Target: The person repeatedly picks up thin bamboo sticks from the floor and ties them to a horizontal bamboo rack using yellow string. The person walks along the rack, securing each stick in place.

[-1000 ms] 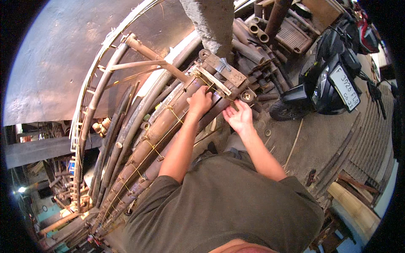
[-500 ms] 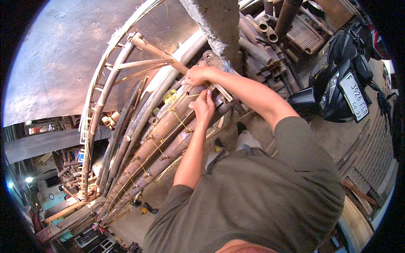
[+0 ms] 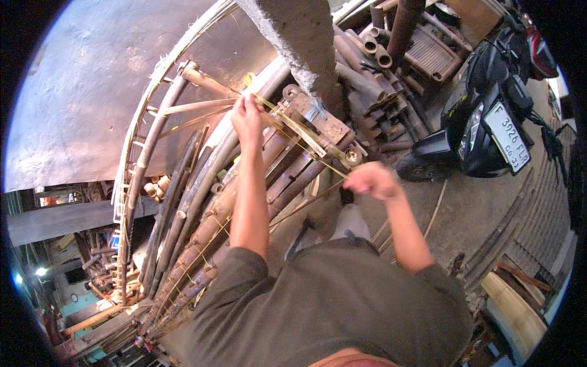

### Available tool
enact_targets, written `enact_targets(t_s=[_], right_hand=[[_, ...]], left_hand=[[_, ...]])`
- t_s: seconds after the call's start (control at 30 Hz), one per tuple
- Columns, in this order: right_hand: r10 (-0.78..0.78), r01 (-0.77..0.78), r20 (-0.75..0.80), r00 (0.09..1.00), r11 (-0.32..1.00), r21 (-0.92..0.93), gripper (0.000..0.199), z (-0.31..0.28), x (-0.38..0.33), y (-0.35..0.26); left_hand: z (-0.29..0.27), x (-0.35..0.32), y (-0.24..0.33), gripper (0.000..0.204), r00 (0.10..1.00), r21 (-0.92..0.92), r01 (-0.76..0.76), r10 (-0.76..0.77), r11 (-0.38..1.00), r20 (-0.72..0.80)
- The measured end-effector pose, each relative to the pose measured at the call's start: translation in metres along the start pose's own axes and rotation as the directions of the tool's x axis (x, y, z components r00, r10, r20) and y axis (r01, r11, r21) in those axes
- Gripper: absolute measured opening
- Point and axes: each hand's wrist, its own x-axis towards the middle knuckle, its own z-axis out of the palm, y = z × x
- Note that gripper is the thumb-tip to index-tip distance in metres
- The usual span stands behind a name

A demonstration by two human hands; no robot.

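A thin yellow cord [image 3: 324, 162] runs taut between my two hands, passing over the upper end of a bamboo frame. My left hand [image 3: 247, 119] is closed in a pinch on it, and a loose yellow bunch of cord [image 3: 248, 79] shows just above the fingertips. My right hand [image 3: 372, 181], slightly blurred, is closed round the other end, out to the right of the frame. Beneath the cord lie thick bamboo poles [image 3: 223, 199] with short pegs and yellow lashings along them. A wooden block [image 3: 330, 125] sits at the frame's upper end, beside the cord.
A rough concrete post [image 3: 299, 46] stands just beyond the block. Cut bamboo tubes [image 3: 376, 55] are piled behind it. To the right a black motorcycle [image 3: 489, 131] is parked. A curved bamboo rack [image 3: 137, 156] leans against the wall [image 3: 92, 92] at left.
My hands, earlier close together at the poles, have moved apart: the left up and leftward, the right down and rightward. The yellow cord is now stretched between them.
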Motion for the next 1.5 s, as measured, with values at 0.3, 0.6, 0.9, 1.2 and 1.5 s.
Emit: enact_targets(t_s=[0.3, 0.6, 0.9, 1.2, 1.5], right_hand=[[0.13, 0.861, -0.936, -0.328, 0.449, -0.239, 0.037, -0.105, -0.288, 0.169], [0.469, -0.023, -0.457, 0.755, 0.717, 0.697, 0.067, 0.158, -0.075, 0.339], [-0.293, 0.51, -0.581, 0.759, 0.822, 0.252, 0.017, 0.362, 0.097, 0.276], [-0.173, 0.148, 0.179, 0.969, -0.177, -0.973, 0.053, 0.325, 0.236, 0.243], [0.019, 0.611, 0.615, 0.788, 0.085, -0.787, 0.052, 0.324, 0.062, 0.285]], left_hand=[[-0.038, 0.012, -0.106, 0.031, 0.991, 0.664, 0.002, -0.092, 0.748, 0.102], [-0.326, -0.083, -0.085, 0.041, 0.983, 0.674, -0.147, 0.029, 0.724, 0.183], [-0.323, -0.241, -0.099, 0.038, 0.93, 0.75, -0.111, -0.197, 0.653, 0.31], [-0.322, -0.24, -0.124, 0.029, 0.969, 0.486, -0.127, 0.003, 0.865, 0.247], [-0.326, -0.242, -0.122, 0.022, 0.988, 0.568, -0.099, 0.013, 0.817, 0.154]])
